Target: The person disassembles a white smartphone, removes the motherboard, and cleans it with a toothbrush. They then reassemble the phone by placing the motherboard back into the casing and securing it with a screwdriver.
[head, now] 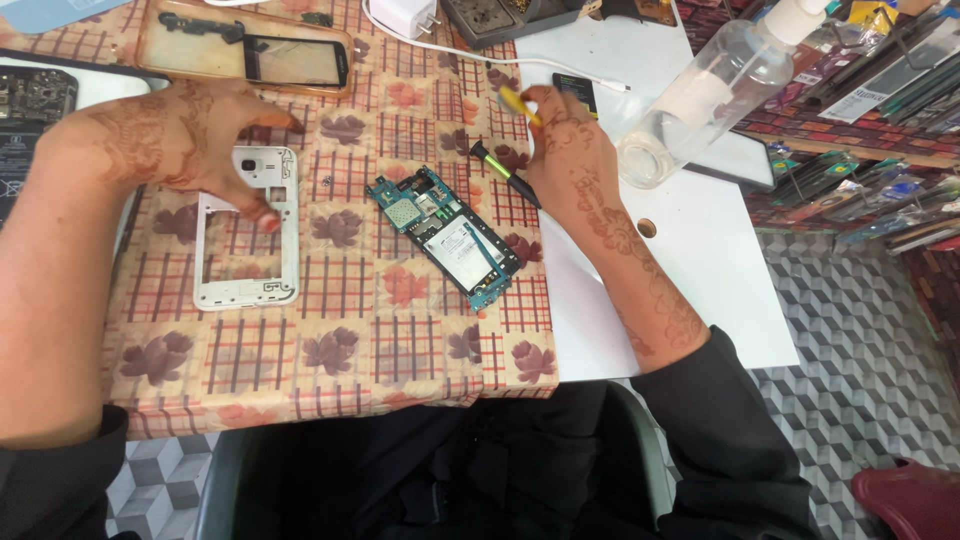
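This is my little phone repair stall, pretty obvious from the mess. My bench (690, 250) has a leaf-print cloth (340, 340) covered in gutted phone bits: a bare circuit board (445, 235), a white mid-frame (247, 230), a loose touch glass (297, 60) and an opened handset (30, 110). There's a charger plug (403, 15), a clear spray bottle (710, 85), and racks of packaged spare parts (880, 130) off to my right.
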